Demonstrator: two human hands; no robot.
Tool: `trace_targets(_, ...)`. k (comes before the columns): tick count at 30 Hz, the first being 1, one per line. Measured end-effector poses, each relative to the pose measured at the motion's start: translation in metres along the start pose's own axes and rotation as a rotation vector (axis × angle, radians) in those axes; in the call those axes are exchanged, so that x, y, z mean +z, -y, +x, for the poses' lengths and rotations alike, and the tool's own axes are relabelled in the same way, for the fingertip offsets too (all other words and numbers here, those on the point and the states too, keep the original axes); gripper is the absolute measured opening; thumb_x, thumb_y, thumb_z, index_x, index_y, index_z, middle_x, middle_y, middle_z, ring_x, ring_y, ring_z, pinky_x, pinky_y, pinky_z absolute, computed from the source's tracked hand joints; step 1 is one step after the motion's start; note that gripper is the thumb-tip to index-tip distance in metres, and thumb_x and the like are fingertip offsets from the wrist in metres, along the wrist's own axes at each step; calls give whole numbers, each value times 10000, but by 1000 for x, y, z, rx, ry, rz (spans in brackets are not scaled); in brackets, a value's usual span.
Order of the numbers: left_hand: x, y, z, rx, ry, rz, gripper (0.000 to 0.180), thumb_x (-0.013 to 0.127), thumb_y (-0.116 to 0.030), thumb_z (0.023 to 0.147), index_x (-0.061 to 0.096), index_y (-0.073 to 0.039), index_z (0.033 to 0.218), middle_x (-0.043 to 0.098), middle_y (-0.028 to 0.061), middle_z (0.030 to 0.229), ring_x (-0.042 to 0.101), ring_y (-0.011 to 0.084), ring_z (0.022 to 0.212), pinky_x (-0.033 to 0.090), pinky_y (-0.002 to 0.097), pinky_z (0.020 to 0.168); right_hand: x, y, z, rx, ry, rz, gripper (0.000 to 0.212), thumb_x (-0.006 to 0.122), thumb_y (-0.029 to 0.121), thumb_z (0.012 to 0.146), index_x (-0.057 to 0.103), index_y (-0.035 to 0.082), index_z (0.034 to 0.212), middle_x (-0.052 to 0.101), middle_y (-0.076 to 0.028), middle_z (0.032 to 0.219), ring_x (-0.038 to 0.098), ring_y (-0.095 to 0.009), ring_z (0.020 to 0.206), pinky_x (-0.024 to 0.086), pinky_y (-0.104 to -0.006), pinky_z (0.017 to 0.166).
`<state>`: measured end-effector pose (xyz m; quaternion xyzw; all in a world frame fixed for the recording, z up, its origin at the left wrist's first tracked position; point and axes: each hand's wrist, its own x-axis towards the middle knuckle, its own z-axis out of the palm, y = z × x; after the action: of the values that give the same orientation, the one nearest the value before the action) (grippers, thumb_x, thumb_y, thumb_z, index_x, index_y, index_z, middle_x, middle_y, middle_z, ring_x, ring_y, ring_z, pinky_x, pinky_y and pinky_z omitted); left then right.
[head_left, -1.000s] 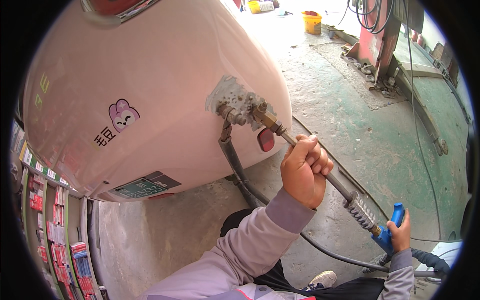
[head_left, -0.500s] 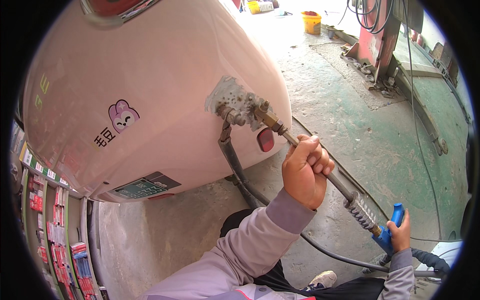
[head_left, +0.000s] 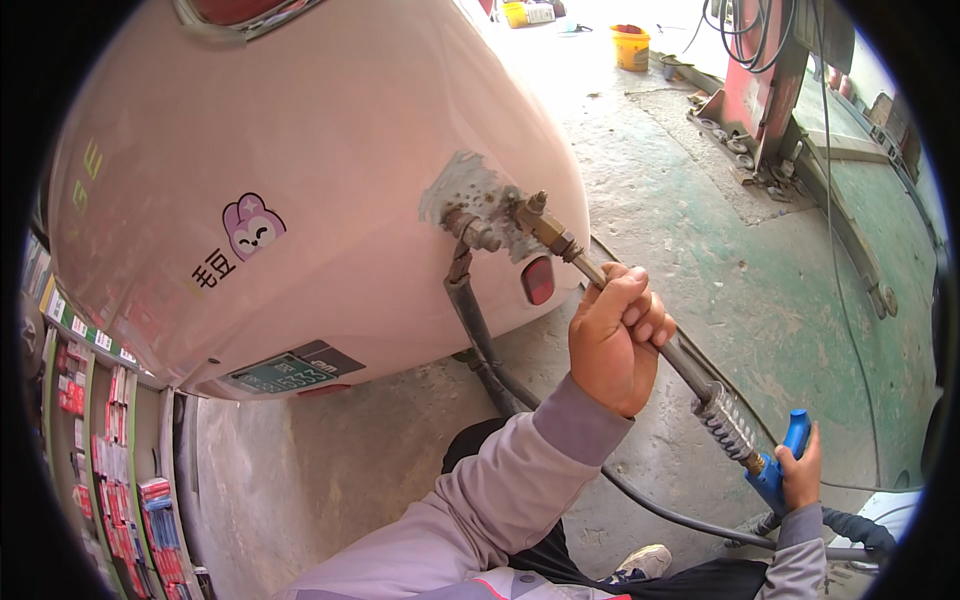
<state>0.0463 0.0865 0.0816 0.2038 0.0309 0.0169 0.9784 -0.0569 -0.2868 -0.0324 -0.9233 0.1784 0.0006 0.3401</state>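
Left grip (head_left: 615, 345), clock centre: closed round the shaft (head_left: 681, 363) of the rod tool (head_left: 694, 378).
Right grip (head_left: 802, 475), 4 o'clock: closed on the blue handle (head_left: 797, 431); partly turned from view.
Rod tool, location: slants from 11 to 4 o'clock, through the left grip.
End fitting (head_left: 546, 229), 11 o'clock: brass-coloured, at the edge of the grey patch (head_left: 465, 180) on the pink panel (head_left: 350, 130); touching or just short, cannot tell.
Weight: probably fairly heavy, judging by the metal; likely needs both grips.
Shaft: likely rigid; looks smooth, may slip in a bare palm.
Spring (head_left: 730, 428), 4 o'clock: likely to give along its length; could pinch, poor place to hold.
Pink panel, fragility: likely easier to mark than the tool.
Wrapped cable (head_left: 856, 524), 4 o'clock: appears behind the right wrist; probably bendy, may drag on the handle end.
Best hold: mid-shaft, short of the fitting, plus full wrap on the handle.
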Motion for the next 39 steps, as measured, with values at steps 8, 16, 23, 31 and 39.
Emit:
trace_targets(8, 4, -2, -2, 0, -31, 31, 237, 523, -173, 947, 392, -152, 750, 364, -33, 651, 366, 107, 589, 350, 306, 597, -2, 9, -1, 14, 77, -28, 901, 678, 276, 767, 277, -154, 1450, 388, -339, 1453, 387, -379, 1378, 274, -376, 1148)
trace_targets(16, -3, 3, -4, 40, 37, -108, 406, 314, -409, 1040, 546, -77, 1010, 479, 23, 716, 438, 147, 609, 392, 327, 633, -1, -7, 12, -20, 414, 23, 841, 666, 276, 791, 330, -199, 1397, 444, -361, 1402, 490, -361, 1297, 361, -354, 1090)
trace_targets(23, -11, 12, -2, 115, 52, -65, 356, 408, -417, 1052, 540, -87, 1035, 537, 40, 764, 463, 123, 616, 418, 307, 635, 7, -1, 15, 307, 792, 268, 568, 591, 239, 885, 482, -60, 1356, 672, -212, 1037, 681, -290, 854, 556, -373, 754)
trace_targets(31, -9, 11, -5, 113, -10, -23, 330, 395, -389, 1063, 526, -88, 1024, 533, 37, 768, 460, 116, 617, 419, 303, 638, 10, 22, 15, 442, 947, 320, 296, 541, 239, 940, 597, 36, 1148, 670, -149, 805, 666, -251, 594, 555, -375, 532)
trace_targets(39, -10, 11, -7, 138, 1, -13, 320, 404, -385, 1061, 521, -89, 1025, 528, 30, 746, 462, 110, 612, 419, 301, 628, 13, 18, 22, 453, 974, 301, 242, 546, 224, 931, 593, 9, 1030, 669, -181, 793, 668, -283, 601, 554, -399, 546)
